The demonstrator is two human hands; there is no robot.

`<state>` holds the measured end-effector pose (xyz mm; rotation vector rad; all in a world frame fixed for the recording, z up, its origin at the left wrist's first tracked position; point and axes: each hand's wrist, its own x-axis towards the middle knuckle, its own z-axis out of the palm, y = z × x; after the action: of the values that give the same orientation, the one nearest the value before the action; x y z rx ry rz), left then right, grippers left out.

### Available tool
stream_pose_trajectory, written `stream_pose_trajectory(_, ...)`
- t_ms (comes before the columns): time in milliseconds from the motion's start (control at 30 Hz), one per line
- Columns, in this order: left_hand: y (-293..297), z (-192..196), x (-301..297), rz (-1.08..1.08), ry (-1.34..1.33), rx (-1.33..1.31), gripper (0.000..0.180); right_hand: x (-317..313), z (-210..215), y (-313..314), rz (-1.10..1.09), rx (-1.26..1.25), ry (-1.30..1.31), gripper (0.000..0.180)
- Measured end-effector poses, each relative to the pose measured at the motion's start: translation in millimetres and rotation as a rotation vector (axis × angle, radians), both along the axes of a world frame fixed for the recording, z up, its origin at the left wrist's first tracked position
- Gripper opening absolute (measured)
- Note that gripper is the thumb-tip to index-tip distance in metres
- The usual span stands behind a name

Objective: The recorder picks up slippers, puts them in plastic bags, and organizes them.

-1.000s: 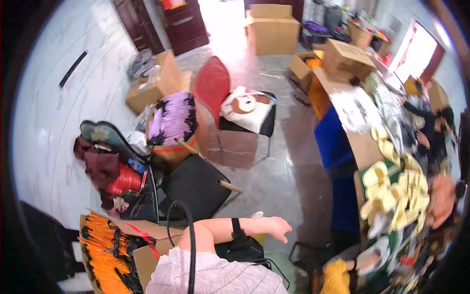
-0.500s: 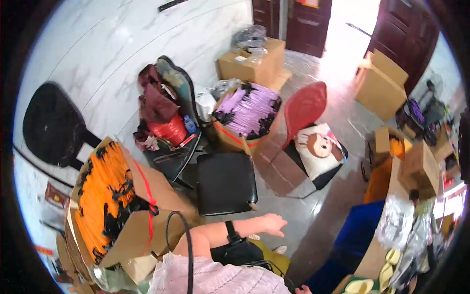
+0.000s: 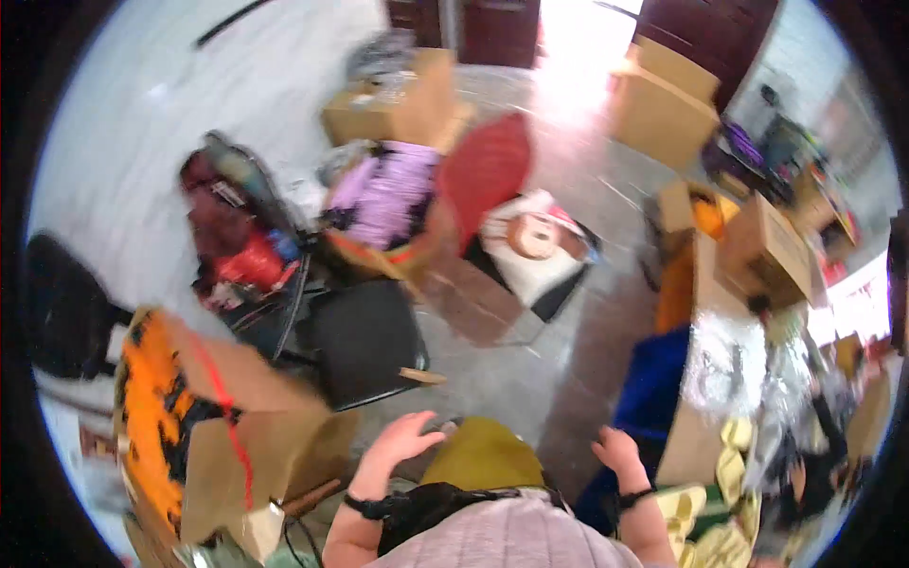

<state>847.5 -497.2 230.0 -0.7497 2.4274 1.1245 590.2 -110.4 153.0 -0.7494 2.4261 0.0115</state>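
Note:
My left hand (image 3: 405,438) hovers in front of my lap with nothing in it. Its thumb stands away from the fingers, so it is open. Closest to it are the olive-yellow cloth (image 3: 483,454) over my lap and the black square stool (image 3: 367,343) ahead. On the other side, my right hand (image 3: 621,451) is raised beside the blue cloth or bag (image 3: 649,383). It looks loosely open and empty, though slightly blurred. Dark bands circle both wrists.
At left, a carton (image 3: 256,454) holds orange bundles (image 3: 151,407). Ahead stand a box of purple bundles (image 3: 383,199), a red-backed chair (image 3: 488,175) bearing a cartoon-printed bag (image 3: 530,237), and a cluttered chair (image 3: 270,322). At right are cartons (image 3: 762,251), clear plastic (image 3: 724,364) and yellow slippers (image 3: 729,473).
My left arm, stretched across to the right before, has drawn back to the left. My right hand has risen from the lower edge. The view has turned, shifting the room leftward.

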Motion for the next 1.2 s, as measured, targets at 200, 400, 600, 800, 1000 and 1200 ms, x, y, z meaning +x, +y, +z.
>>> stream_pose_trajectory(200,-9,-52,25,0.191,-0.1,-0.023,0.082,26,-23,-8,0.015,-0.129,-0.195,0.042)
stream_pose_trajectory(400,-65,-150,25,0.757,-0.068,-0.079,0.102,58,-21,26,-0.019,0.045,-0.131,0.043)
stream_pose_trajectory(600,-102,-203,14,0.718,0.213,0.567,0.08,104,-8,33,-0.282,0.06,-0.146,0.046)
stream_pose_trajectory(800,-93,-224,-4,0.732,0.322,0.524,0.066,137,2,21,-0.426,0.074,-0.242,0.046)
stream_pose_trajectory(1000,-112,-285,1,0.742,0.394,0.425,0.032,133,19,26,-0.501,0.002,-0.237,0.045)
stream_pose_trajectory(1200,-92,-263,1,1.08,0.285,0.318,0.017,117,-3,75,-0.44,0.015,-0.237,0.044)
